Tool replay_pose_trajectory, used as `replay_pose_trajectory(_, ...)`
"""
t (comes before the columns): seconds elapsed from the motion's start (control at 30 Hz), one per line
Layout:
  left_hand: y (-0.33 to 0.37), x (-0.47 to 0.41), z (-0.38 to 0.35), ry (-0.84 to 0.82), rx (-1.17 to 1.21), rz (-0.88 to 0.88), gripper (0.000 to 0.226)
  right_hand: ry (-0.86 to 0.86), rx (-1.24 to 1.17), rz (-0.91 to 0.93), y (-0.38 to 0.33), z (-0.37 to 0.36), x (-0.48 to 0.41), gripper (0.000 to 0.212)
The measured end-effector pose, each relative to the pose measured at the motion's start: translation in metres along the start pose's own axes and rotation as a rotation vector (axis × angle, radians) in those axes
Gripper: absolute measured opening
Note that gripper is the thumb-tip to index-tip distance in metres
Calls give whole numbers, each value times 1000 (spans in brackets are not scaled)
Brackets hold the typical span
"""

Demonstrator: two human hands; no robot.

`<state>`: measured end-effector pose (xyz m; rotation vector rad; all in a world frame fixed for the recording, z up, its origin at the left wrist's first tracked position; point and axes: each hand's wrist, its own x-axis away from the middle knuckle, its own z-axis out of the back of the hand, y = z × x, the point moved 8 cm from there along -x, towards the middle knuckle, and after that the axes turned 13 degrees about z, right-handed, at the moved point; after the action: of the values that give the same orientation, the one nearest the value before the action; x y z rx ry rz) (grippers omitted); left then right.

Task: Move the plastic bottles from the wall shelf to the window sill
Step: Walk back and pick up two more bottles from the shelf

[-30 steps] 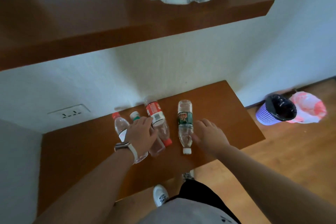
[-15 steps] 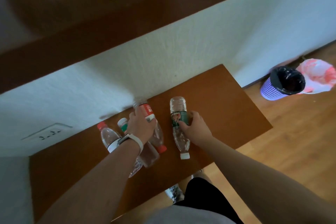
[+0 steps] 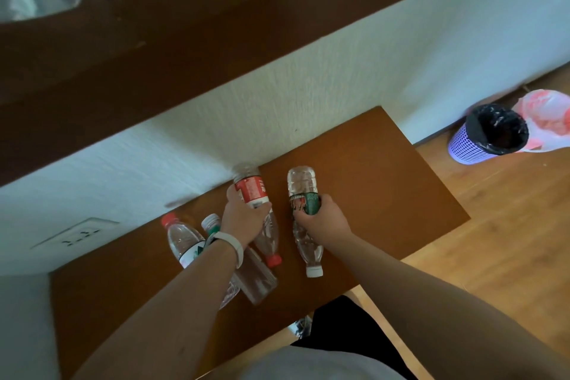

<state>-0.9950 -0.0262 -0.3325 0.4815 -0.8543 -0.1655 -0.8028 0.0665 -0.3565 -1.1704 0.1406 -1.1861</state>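
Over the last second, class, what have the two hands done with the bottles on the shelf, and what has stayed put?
The left hand shifted from the left-hand bottles onto the red-label bottle and closed on it. The right hand, which lay open beside the green-label bottle, moved onto its label and gripped it. The two bottles nearest the wall socket lie where they were on the shelf, as does the purple bin.

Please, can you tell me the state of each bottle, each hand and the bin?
Red-label bottle: lying, gripped by left hand.
Green-label bottle: lying, gripped by right hand.
Red-cap bottle: lying, untouched.
White-cap bottle: lying, partly hidden.
Bin: upright, lined with black bag.
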Motion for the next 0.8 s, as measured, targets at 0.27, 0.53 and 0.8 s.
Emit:
replay_pose_trajectory(0.27,8,11,11,-6,95,-76,83,9,-13,3,-1,2,5,46)
replay_pose_trajectory(0.53,18,45,32,-15,152,-221,81,40,-281,57,-14,15,28,42)
replay_pose_trajectory(0.8,17,82,56,-33,217,-303,84,-101,-416,175,-58,29,67,35)
